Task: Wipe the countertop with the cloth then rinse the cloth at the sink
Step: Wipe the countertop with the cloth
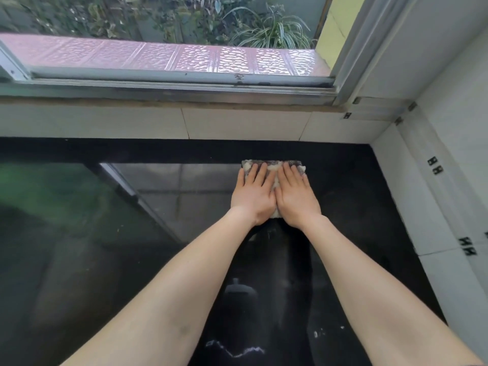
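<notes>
Nearest the camera, two bare forearms extend forward over the glossy black stone countertop (pixel 356 196), which carries pale smears close to the near edge and mirrors the window on its left half. The left hand (pixel 253 195) and the right hand (pixel 295 196) lie flat, palms down, side by side with thumbs touching at the centre line. Fingers of both hands are extended, held close together and pointing away toward the wall; neither hand is curled around anything. Beneath both palms lies the fluffy grey-and-white folded cloth (pixel 274 165), pressed against the countertop on its right half, near the back wall but clear of it. Only the far edge, a strip between the thumbs and a small tuft at the wrists are visible; the far edge runs left to right, parallel to the wall. The cloth's long axis cannot be confirmed, as the hands cover most of it. Beyond stands the white tiled backsplash (pixel 245 125), then the grey metal window frame (pixel 169 87).
</notes>
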Available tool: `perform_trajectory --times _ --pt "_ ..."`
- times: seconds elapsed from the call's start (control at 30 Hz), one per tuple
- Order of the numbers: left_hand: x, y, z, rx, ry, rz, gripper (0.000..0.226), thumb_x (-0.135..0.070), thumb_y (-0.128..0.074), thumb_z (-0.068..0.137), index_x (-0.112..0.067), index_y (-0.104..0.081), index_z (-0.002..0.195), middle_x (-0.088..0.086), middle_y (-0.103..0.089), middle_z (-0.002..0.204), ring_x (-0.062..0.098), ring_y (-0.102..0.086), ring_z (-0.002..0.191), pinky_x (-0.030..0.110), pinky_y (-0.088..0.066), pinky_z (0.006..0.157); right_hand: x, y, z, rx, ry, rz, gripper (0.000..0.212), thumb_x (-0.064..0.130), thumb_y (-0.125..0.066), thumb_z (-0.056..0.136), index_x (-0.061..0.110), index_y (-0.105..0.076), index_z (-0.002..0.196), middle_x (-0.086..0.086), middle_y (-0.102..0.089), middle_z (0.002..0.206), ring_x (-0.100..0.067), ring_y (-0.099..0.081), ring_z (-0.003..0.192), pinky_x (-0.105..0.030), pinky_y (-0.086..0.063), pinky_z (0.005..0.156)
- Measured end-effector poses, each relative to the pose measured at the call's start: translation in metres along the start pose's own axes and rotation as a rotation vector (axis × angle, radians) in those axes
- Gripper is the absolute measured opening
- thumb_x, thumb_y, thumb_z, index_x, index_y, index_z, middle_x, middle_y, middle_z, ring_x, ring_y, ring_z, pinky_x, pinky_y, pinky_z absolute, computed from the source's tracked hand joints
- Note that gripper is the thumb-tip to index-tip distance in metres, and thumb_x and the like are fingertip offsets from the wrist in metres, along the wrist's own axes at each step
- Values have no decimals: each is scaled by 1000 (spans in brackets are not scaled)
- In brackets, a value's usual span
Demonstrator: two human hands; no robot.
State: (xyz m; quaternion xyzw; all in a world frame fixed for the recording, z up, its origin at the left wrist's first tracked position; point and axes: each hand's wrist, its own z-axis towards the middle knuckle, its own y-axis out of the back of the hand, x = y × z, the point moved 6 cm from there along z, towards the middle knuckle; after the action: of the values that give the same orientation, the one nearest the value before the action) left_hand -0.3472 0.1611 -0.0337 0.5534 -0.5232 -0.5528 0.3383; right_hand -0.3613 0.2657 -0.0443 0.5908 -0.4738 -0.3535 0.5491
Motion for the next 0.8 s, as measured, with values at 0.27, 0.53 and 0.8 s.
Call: perform_trajectory --times 0.27,0.53,0.8 --pt "-23 -20 -69 21 15 14 57 -42 -9 98 -21 2 150 4 8 160 21 14 146 43 15 113 9 -11 -73 8 6 12 57 34 -14 101 11 -1 152 -7 4 162 -18 8 148 -33 9 116" --pt "-50 -42 -151 1 -15 0 58 -44 -6 98 -20 4 150 4 11 159 22 18 144 41 20 111 22 -23 -163 30 11 -60 56 33 -12 102 12 9 150 -5 13 160 -16 21 143 -34 10 119" --pt "-71 -55 -215 -33 -29 21 59 -43 -6 98 -19 9 149 4 13 159 22 21 143 41 26 107 33 -31 -228 -1 38 -80 53 34 -12 101 16 18 142 4 25 150 -12 37 132 -28 23 111"
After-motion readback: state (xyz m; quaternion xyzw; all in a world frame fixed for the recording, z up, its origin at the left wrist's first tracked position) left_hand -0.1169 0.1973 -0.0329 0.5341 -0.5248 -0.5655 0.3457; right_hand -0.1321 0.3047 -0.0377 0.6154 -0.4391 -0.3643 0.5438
